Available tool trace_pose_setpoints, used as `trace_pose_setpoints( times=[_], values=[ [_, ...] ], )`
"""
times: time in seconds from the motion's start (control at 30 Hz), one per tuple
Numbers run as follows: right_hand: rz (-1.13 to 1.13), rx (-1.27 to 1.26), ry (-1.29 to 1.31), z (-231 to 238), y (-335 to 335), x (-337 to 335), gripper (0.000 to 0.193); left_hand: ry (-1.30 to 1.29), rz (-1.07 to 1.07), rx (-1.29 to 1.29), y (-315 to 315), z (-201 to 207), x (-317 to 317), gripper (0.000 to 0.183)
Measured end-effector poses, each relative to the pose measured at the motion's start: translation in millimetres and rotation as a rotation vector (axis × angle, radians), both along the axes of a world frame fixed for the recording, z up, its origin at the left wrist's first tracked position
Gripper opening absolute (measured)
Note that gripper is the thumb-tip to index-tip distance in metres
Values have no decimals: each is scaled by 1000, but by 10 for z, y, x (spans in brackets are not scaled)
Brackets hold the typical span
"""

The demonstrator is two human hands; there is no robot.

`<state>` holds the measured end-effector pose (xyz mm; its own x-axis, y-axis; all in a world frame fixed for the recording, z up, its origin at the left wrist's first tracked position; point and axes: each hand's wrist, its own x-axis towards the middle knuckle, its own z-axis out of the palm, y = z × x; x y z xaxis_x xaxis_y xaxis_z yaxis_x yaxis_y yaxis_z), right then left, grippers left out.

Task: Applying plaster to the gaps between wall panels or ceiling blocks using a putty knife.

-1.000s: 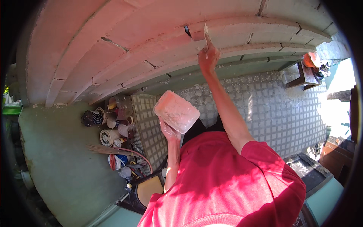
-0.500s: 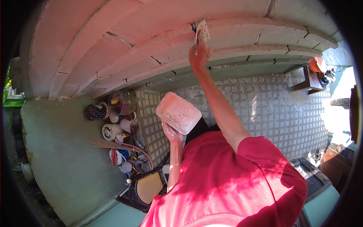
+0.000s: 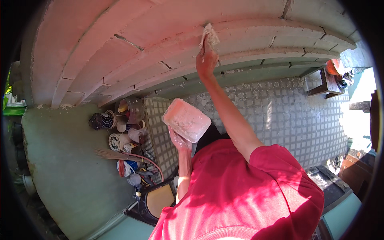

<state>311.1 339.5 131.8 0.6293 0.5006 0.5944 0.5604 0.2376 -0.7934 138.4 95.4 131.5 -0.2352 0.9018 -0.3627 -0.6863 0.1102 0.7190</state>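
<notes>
My left hand (image 3: 179,140) supports a rectangular plastic tub (image 3: 187,120) from below and its near side. White paste lies inside the tub and is smeared on my fingers. Up at the wall of long blocks (image 3: 248,40), my right hand (image 3: 207,62) grips a pale flat piece smeared with white paste (image 3: 210,37); its exact kind does not show. The upper end of that piece meets the wall at a horizontal ledge, beside a block joint. Dark gaps show at several other joints.
Buckets (image 3: 117,141), a clear plastic basin (image 3: 135,110) and a straw broom (image 3: 114,154) crowd the left side. A chair with a tan seat (image 3: 159,199) stands below them. Far right, a wooden bench (image 3: 329,83) rests on the tiled floor (image 3: 256,108).
My right hand has shifted slightly left and down with the pasty piece. The dark gap beside it now looks mostly covered. The tub in my left hand has barely moved.
</notes>
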Motion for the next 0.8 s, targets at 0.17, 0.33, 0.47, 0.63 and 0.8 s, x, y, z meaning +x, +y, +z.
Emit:
trace_pose_setpoints(
  times=[0.17,0.33,0.47,0.63,0.8],
  values=[
    [80,78,32,64,-296,-66,55,35,-5,85,-3,27,-113,56],
    [65,-334,112,229,-58,135,54,3,-8,37,12,20,-158,58],
    [179,-59,-34,214,-212,-153,54,23,-4,19,35,-1,-210,57],
    [-188,166,-17,103,-193,300,55,9,24,38,10,40,-260,57],
    [55,-195,63,58,-151,141,56,7,-6,18,61,18,-245,56]
  ],
)
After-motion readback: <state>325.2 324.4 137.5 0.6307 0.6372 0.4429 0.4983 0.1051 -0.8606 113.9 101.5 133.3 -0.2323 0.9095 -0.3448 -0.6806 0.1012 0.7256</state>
